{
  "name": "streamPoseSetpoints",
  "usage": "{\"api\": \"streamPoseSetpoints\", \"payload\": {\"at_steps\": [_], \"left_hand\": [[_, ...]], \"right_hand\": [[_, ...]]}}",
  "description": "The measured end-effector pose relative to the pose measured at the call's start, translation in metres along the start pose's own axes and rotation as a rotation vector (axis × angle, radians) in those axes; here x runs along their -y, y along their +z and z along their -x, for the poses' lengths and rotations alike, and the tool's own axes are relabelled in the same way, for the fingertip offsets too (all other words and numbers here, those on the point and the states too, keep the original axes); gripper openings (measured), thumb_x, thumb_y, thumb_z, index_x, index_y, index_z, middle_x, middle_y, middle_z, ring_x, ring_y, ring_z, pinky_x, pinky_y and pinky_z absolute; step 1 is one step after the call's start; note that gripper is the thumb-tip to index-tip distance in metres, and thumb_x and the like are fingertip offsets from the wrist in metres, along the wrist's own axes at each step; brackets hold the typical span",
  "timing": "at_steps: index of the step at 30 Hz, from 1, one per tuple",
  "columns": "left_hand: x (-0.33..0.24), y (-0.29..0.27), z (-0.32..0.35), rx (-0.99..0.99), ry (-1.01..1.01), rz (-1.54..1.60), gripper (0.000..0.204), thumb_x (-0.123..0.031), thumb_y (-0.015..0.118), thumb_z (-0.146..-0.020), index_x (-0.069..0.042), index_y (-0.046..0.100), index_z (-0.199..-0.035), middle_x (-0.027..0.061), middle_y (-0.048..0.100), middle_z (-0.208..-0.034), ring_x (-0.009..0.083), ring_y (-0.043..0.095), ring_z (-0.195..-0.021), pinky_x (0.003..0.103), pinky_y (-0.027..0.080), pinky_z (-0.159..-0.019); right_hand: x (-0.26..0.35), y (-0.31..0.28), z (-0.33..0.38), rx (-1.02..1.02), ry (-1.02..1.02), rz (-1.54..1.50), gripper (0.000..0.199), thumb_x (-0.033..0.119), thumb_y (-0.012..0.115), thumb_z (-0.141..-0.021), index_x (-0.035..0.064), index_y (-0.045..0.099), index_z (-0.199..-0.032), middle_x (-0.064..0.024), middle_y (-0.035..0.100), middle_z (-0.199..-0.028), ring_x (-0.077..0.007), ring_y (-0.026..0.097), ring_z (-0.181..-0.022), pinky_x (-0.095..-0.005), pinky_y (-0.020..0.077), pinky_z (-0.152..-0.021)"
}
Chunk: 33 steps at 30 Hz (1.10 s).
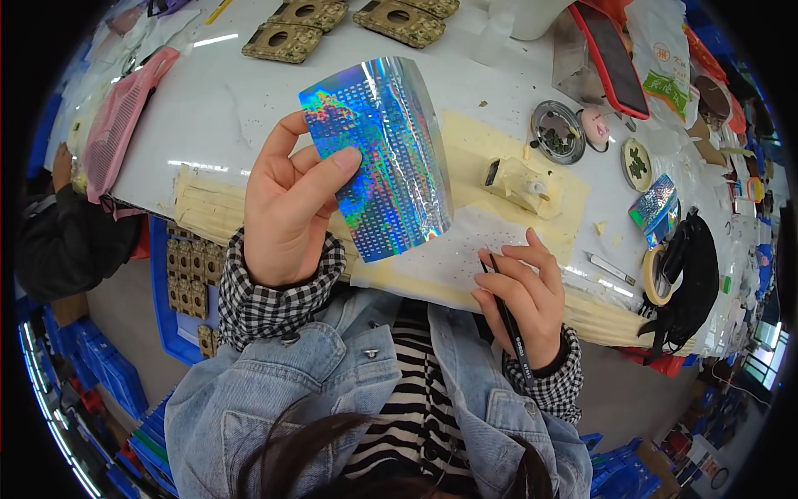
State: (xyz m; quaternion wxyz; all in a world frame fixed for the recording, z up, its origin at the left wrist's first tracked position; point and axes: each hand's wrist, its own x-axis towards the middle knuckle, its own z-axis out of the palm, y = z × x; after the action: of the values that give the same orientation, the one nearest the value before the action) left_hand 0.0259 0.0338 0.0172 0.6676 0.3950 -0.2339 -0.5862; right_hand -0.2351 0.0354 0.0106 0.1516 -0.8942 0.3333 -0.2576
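The shiny rainbow sheet (384,158) is held up above the white table (216,108), its long side running from top left down to bottom right. The left hand (287,204) is lifted, palm facing the person, thumb and fingers pinching the sheet's left edge. The right hand (524,295) rests at the table edge, fingers curled tight around a black pen (505,320) that points up and left

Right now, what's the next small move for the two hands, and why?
Probably lower the holographic sheet to the white mat. The left hand holds it raised clear of the table, while the right hand grips a black pen-like tool just above that mat.
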Motion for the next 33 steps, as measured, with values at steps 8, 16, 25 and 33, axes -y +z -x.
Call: {"api": "streamPoseSetpoints", "payload": {"at_steps": [8, 16, 25, 33], "left_hand": [[0.007, 0.016, 0.009, 0.196, -0.163, -0.015, 0.032, 0.007, 0.061, -0.086, 0.002, 0.049, -0.115, 0.0146, 0.069, -0.103, 0.0152, 0.066, -0.094, 0.027, 0.053, -0.084], [0.018, 0.026, 0.015, 0.218, -0.196, -0.050, 0.025, 0.007, 0.063, -0.085, 0.001, 0.054, -0.107, 0.0085, 0.067, -0.101, 0.0120, 0.064, -0.092, 0.026, 0.052, -0.083], [0.019, 0.028, 0.015, 0.230, -0.222, -0.113, 0.034, 0.005, 0.065, -0.085, 0.000, 0.047, -0.112, 0.0085, 0.069, -0.089, 0.0097, 0.065, -0.082, 0.022, 0.051, -0.076], [0.017, 0.030, 0.016, 0.228, -0.222, -0.054, 0.035, 0.003, 0.065, -0.085, -0.001, 0.045, -0.114, 0.0119, 0.070, -0.092, 0.0114, 0.066, -0.084, 0.023, 0.052, -0.076]], "right_hand": [[0.019, -0.028, -0.018, -0.198, -0.006, -0.219, 0.046, 0.015, 0.080, -0.071, 0.0036, 0.061, -0.111, -0.0104, 0.071, -0.099, -0.0273, 0.064, -0.101, -0.0464, 0.0481, -0.095], [0.022, -0.008, -0.037, -0.246, -0.097, -0.309, 0.042, 0.004, 0.082, -0.068, -0.0007, 0.063, -0.105, -0.0145, 0.068, -0.099, -0.0290, 0.066, -0.098, -0.0433, 0.0541, -0.089], [0.023, -0.004, -0.037, -0.276, -0.053, -0.302, 0.038, -0.002, 0.079, -0.070, -0.0018, 0.064, -0.105, -0.0157, 0.067, -0.098, -0.0276, 0.067, -0.096, -0.0411, 0.0557, -0.089], [0.024, -0.003, -0.037, -0.277, -0.027, -0.315, 0.038, -0.002, 0.079, -0.070, -0.0015, 0.064, -0.106, -0.0160, 0.067, -0.098, -0.0270, 0.067, -0.095, -0.0406, 0.0554, -0.090]]}}
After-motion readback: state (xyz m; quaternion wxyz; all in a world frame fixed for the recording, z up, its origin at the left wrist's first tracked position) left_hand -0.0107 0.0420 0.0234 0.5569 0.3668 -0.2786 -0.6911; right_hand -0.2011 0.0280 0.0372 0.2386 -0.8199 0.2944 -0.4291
